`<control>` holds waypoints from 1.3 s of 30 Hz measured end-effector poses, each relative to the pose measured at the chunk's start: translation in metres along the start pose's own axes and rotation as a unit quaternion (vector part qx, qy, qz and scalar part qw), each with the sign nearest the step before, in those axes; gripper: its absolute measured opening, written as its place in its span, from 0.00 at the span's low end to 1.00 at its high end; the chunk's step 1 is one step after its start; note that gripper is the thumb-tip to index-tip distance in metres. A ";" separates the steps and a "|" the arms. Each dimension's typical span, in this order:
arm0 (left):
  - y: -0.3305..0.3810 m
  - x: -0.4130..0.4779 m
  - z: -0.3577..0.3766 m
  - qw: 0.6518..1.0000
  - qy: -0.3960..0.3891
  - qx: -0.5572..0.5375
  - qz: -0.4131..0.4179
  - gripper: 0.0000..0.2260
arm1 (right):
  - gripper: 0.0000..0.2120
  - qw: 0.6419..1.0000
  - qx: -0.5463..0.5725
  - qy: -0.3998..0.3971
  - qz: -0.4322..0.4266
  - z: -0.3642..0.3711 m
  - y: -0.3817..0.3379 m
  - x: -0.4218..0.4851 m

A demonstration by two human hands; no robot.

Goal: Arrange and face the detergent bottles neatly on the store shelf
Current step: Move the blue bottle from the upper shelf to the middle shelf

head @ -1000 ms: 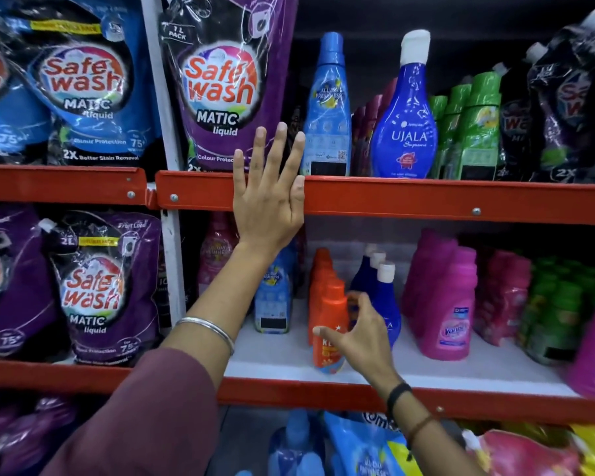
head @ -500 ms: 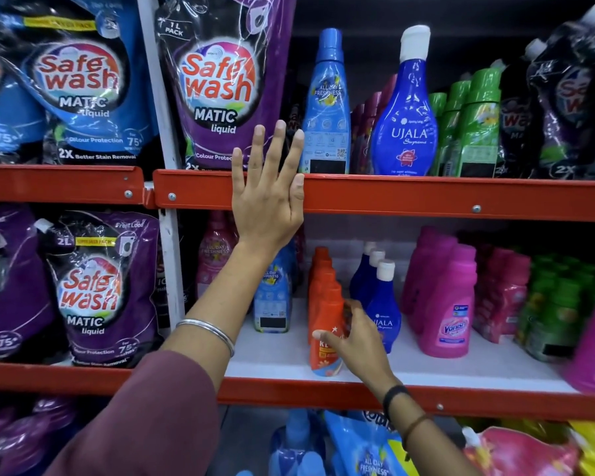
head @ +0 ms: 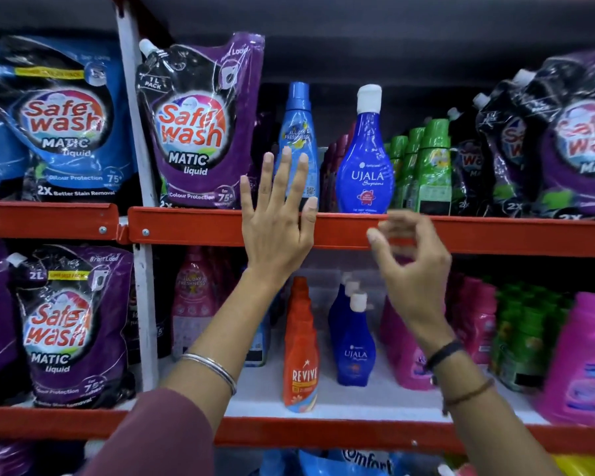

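My left hand (head: 277, 221) lies flat with fingers spread against the red front rail of the upper shelf (head: 193, 228). Behind its fingertips stands a tall light-blue bottle (head: 298, 139). My right hand (head: 409, 259) hovers empty, fingers loosely curled and blurred, in front of the same rail just below the dark-blue Ujala bottle (head: 366, 166). On the lower shelf (head: 358, 403) stands an orange Revive bottle (head: 300, 352) at the front, label facing out, with a row of small blue Ujala bottles (head: 354, 341) to its right.
Purple and blue Safe Wash pouches (head: 196, 132) fill the left side and the upper far right. Green bottles (head: 430, 170) stand right of the big Ujala bottle. Pink bottles (head: 577, 362) and more green ones crowd the lower shelf's right. A white upright post (head: 141, 255) divides the bays.
My right hand has let go of the orange Revive bottle on the lower shelf and risen to the upper shelf rail. My left hand stays on the rail; the view has tilted upward.
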State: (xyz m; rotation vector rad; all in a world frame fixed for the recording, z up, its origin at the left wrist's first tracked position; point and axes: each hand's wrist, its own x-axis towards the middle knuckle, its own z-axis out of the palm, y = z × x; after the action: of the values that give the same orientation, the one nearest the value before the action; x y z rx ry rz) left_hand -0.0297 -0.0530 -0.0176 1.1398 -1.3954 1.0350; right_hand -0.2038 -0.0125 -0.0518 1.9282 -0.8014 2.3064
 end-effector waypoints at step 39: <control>0.007 -0.006 0.022 0.998 0.040 0.042 0.009 0.23 | 0.22 0.968 0.062 -0.205 0.133 -0.062 0.030 -0.022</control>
State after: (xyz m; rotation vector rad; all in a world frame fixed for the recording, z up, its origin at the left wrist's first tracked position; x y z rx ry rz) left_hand -0.0407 -0.0723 -0.0261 1.1349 -1.3127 1.1492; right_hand -0.2656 -0.0073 -0.0891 2.5478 -1.0251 2.1578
